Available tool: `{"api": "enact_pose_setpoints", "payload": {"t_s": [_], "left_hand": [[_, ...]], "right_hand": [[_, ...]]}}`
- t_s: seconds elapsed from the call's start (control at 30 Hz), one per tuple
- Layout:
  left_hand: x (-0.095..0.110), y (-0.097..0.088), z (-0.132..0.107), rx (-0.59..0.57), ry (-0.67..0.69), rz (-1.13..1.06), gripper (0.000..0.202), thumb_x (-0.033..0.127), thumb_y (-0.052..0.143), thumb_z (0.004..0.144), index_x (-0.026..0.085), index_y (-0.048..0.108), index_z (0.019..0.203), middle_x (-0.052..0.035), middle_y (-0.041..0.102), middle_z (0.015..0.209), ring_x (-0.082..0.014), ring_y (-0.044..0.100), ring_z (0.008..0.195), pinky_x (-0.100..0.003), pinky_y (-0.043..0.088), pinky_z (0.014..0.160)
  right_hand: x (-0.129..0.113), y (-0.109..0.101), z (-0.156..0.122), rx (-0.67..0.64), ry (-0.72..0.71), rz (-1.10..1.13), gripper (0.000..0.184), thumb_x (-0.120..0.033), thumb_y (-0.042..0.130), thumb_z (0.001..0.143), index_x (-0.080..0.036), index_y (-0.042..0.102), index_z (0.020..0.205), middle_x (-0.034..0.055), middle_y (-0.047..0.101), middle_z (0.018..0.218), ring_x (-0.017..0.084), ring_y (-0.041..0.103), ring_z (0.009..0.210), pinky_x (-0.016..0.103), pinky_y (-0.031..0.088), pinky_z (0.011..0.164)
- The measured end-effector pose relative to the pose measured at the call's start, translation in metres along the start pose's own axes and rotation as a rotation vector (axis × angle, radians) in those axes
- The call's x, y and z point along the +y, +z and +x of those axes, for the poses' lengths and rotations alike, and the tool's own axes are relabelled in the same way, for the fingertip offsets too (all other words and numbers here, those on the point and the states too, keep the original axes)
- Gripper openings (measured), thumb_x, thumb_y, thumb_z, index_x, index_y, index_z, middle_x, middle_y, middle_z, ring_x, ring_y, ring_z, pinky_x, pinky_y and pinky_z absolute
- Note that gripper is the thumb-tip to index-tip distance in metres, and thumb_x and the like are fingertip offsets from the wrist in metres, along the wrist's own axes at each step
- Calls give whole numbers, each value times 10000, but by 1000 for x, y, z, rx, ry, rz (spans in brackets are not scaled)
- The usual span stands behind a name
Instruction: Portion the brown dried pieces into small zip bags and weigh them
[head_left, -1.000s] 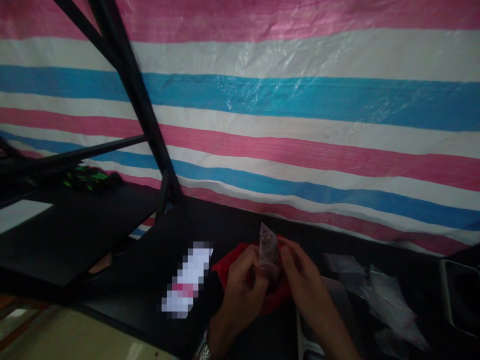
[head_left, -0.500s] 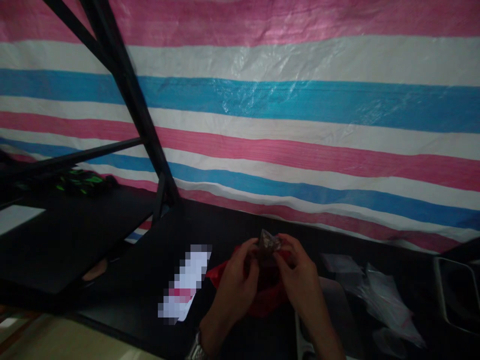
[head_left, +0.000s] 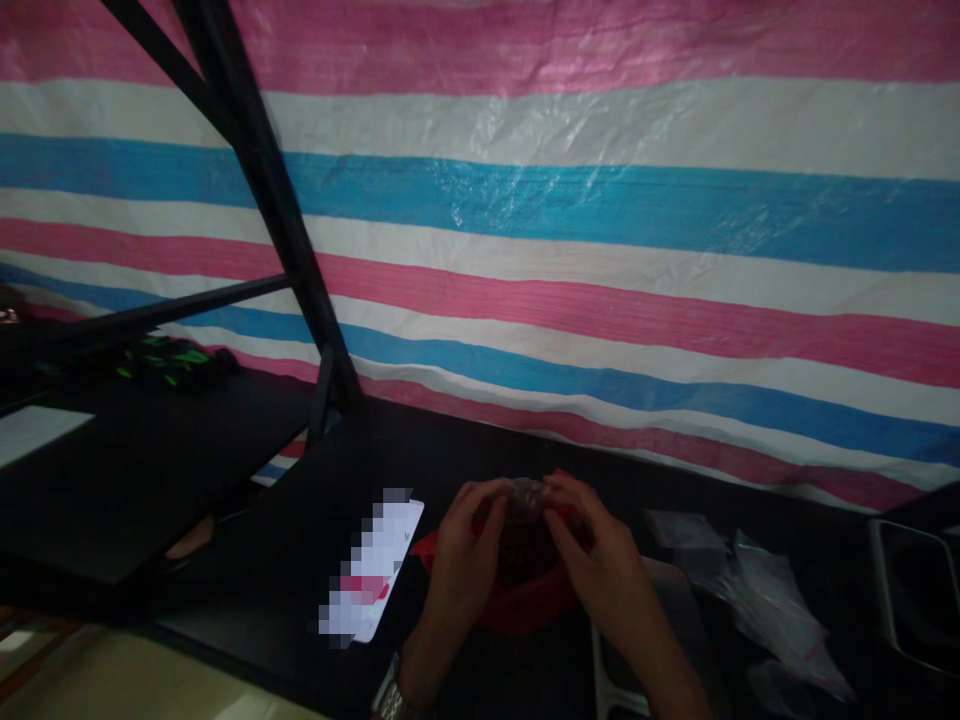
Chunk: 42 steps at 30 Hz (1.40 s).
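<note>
My left hand (head_left: 459,560) and my right hand (head_left: 592,560) meet over a dark table (head_left: 315,520), both pinching a small clear plastic bag (head_left: 526,492) by its top edge. The bag hangs between the fingertips with something dark inside that I cannot make out. Beneath and behind the hands lies a red cloth-like thing (head_left: 525,590). A watch shows on my left wrist (head_left: 390,700).
A white card (head_left: 371,585) lies left of my hands. Crumpled clear plastic bags (head_left: 772,600) lie at the right, with a dark tray (head_left: 911,590) beyond. A black metal frame (head_left: 277,220) rises at the left before a striped tarpaulin (head_left: 600,250). Green-black gloves (head_left: 169,362) rest on a lower shelf.
The clear bag stood upright between my fingers a second ago; it is lower and folded down, and both hands have closed in on its top.
</note>
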<state>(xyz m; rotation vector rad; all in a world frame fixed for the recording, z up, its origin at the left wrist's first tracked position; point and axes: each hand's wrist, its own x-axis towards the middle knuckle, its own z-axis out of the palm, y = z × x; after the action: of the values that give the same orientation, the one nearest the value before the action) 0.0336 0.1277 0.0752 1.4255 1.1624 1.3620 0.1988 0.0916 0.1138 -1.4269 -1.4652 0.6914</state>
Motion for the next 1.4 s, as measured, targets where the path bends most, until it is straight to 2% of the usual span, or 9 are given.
{"api": "enact_pose_setpoints", "payload": {"t_s": [0.27,0.47,0.63,0.77,0.87,0.97,1.13,1.27,1.4], "left_hand": [[1,-3,0,-67,19,34,203,298,614,981,256,798,1056,-47,744,1070,-206,719,1006,-324,576,880],[2,-3,-1,-96,40,46,214,262,592,1000,264,805,1021,-41,735,1031,-196,716,973,-306,575,861],[3,-3,-1,-134,56,43,223,279,592,1013,273,809,1066,-47,748,1085,-202,722,1033,-315,584,912],[2,-2,-1,-94,63,73,169,266,644,972,267,812,973,-33,749,1003,-199,726,965,-312,595,871],[4,-2,-2,-35,94,71,176,261,663,947,270,810,1043,-46,755,1084,-212,734,1021,-333,606,901],[7,-2,-3,30,109,98,206,288,652,964,267,795,1111,-60,754,1150,-219,737,1054,-353,611,930],[6,-7,-4,126,175,170,208,313,600,1009,263,786,1086,-66,738,1130,-222,718,1083,-366,602,951],[3,-9,-4,158,217,213,200,270,599,1001,269,779,1088,-64,712,1153,-213,702,1095,-350,595,944],[1,-10,-3,186,227,223,189,270,593,1005,269,772,1065,-59,697,1138,-206,695,1069,-330,594,903]], "right_hand": [[0,-2,3,33,40,-81,227,-411,605,921,-255,768,948,53,797,970,266,743,909,403,550,882],[0,-4,1,117,55,-194,194,-363,583,876,-256,740,916,59,777,963,282,722,913,420,510,865],[1,-6,1,57,1,-155,198,-345,571,913,-264,749,942,53,766,1008,264,719,967,407,506,900],[-2,-7,1,43,-25,-133,193,-374,618,908,-268,779,892,54,761,1005,262,713,970,403,509,915],[-8,-10,2,148,1,-55,227,-441,667,876,-247,776,828,59,762,897,257,706,862,382,531,833],[-10,-26,4,353,116,57,352,-561,698,829,-219,778,862,68,777,821,267,708,789,367,545,736],[22,-90,3,755,406,-69,488,-585,678,750,-188,809,1002,142,829,1021,375,744,990,458,555,862],[72,-132,-7,661,723,-424,421,-531,645,713,-188,821,885,217,806,866,449,737,863,532,551,777],[99,-138,-12,649,627,-563,623,-512,576,753,-111,784,1183,241,807,990,450,740,963,543,573,842]]}}
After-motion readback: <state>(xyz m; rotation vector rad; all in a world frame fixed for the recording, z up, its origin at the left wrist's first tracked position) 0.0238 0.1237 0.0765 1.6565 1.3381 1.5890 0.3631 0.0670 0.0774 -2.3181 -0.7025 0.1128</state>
